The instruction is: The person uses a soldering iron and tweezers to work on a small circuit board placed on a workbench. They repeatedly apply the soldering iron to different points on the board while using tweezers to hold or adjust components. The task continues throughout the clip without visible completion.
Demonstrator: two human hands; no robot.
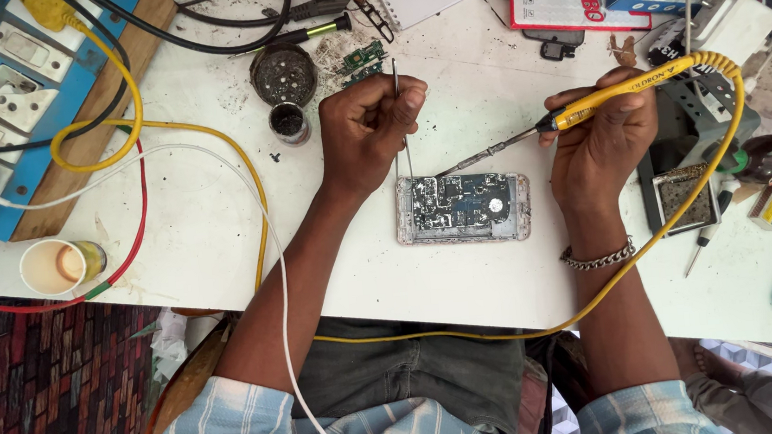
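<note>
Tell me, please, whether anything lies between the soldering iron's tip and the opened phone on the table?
Nothing visible does. The soldering iron in the right hand points its tip straight at the opened phone; only the tweezers held by the left hand come down beside it.

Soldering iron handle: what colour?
Yellow, in the right hand; soldering iron shows best in head view.

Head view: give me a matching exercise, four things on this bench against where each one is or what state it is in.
Things:
1. tweezers
2. soldering iron
3. opened phone
4. paper cup

Places or states:
A. at the table's left edge
B. held in the right hand
C. lying flat between the two hands
D. pinched in the left hand

Pairs: 1-D, 2-B, 3-C, 4-A
</note>
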